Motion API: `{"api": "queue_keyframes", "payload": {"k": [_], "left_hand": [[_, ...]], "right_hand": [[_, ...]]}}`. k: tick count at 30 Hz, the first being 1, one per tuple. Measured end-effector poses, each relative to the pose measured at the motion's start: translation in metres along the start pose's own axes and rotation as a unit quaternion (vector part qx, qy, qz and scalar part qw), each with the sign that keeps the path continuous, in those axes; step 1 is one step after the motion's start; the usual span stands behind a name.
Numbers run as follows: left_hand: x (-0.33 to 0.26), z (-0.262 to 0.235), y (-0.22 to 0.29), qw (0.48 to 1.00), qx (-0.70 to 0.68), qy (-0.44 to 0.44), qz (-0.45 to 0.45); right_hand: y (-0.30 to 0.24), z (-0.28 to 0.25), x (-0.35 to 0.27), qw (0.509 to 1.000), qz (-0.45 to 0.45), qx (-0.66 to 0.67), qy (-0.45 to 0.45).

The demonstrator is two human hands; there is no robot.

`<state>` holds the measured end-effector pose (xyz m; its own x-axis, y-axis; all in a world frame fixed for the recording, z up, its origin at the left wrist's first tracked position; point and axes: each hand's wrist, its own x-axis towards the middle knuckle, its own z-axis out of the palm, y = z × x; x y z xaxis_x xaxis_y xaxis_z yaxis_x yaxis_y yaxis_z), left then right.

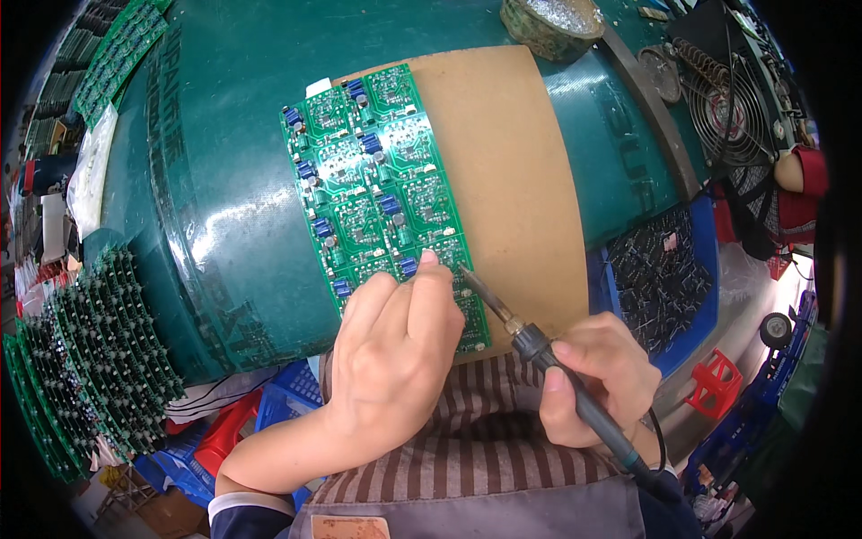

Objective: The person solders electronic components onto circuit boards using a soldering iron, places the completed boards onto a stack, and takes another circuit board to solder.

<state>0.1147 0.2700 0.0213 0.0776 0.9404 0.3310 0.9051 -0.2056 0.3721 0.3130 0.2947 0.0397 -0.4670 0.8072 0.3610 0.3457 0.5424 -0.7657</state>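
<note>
A green circuit board panel (349, 196) lies on a tan board (516, 171), with rows of blue and dark parts along it. My left hand (388, 355) rests over its near end, fingers curled and closed with the fingertips down at the parts. Whatever they pinch there, if anything, is hidden. In my right hand (603, 373) is a soldering iron (532, 344), held by its dark handle like a pen. Its tip reaches the panel's right edge, close beside my left fingertips; whether it touches a joint is too small to tell.
Stacked circuit boards (99, 350) stand at the left. A round bowl (555, 27) of shiny bits sits at the far side. At the right are a blue bin (700, 260) holding many small black parts, a fan (729, 112) and a coiled spring holder (699, 61).
</note>
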Motion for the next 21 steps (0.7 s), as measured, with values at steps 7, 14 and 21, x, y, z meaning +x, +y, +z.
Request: {"api": "queue_keyframes", "payload": {"k": [7,14,21], "left_hand": [[-0.003,0.003,0.002,1.0,0.021,0.005,-0.002],[-0.001,-0.004,0.001,0.999,0.043,-0.03,0.012],[0.004,-0.007,0.006,0.999,0.04,-0.031,-0.019]], "right_hand": [[0.001,0.003,0.004,1.0,-0.002,0.012,0.005],[-0.002,-0.007,0.007,1.0,0.0,0.003,-0.004],[0.051,-0.014,0.051,0.975,0.009,-0.039,0.219]]}}
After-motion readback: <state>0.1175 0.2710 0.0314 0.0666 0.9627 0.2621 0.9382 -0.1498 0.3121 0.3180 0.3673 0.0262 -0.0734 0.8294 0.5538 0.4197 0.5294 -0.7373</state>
